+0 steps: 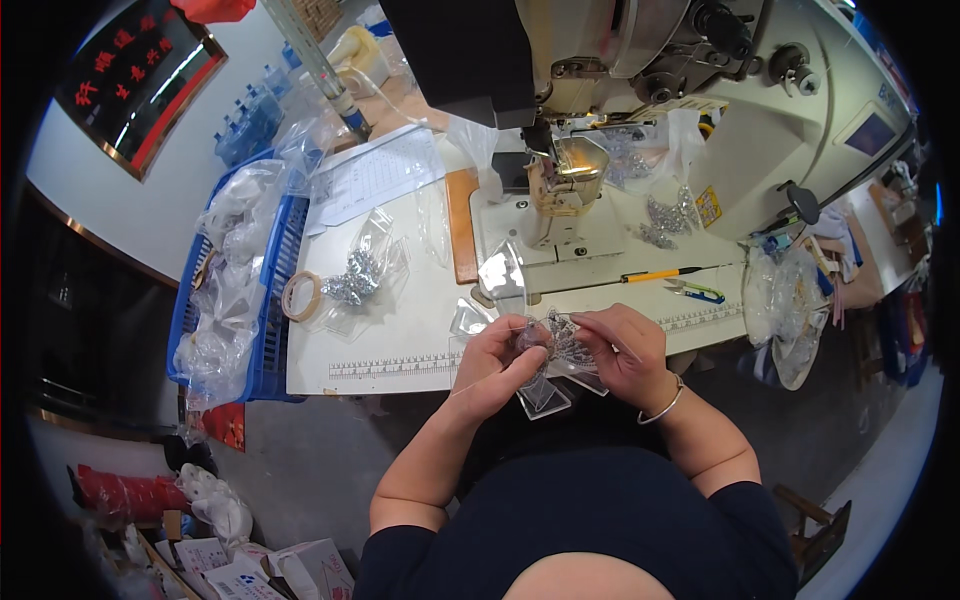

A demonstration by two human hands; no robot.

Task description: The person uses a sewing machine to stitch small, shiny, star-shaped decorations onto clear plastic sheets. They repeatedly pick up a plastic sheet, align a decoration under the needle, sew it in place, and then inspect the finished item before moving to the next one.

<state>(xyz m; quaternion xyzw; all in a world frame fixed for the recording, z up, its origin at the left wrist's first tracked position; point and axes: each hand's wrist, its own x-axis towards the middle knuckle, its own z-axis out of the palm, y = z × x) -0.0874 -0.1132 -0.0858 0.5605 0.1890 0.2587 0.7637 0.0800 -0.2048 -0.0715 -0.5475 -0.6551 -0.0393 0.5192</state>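
At the table's front edge, my left hand [500, 365] is closed with thumb and fingers on a silvery beaded ornament [568, 342] that spreads out like a fan. My right hand [628, 350] pinches at the ornament's right side; whether a thread or needle is between those fingertips is too small to tell. Below the hands hang clear plastic pieces [545, 398], partly covered by them. A clear, shiny plastic piece [503, 280] lies just beyond the left hand, beside the sewing machine [575, 180].
Left on the table are a tape roll [302, 298], a bag of silvery beaded pieces [352, 278] and paper sheets [375, 175]. A blue basket [270, 340] of plastic bags stands beside it. Toward the right lie a yellow pen [660, 274], thread snips [697, 291] and more silvery pieces [668, 216].
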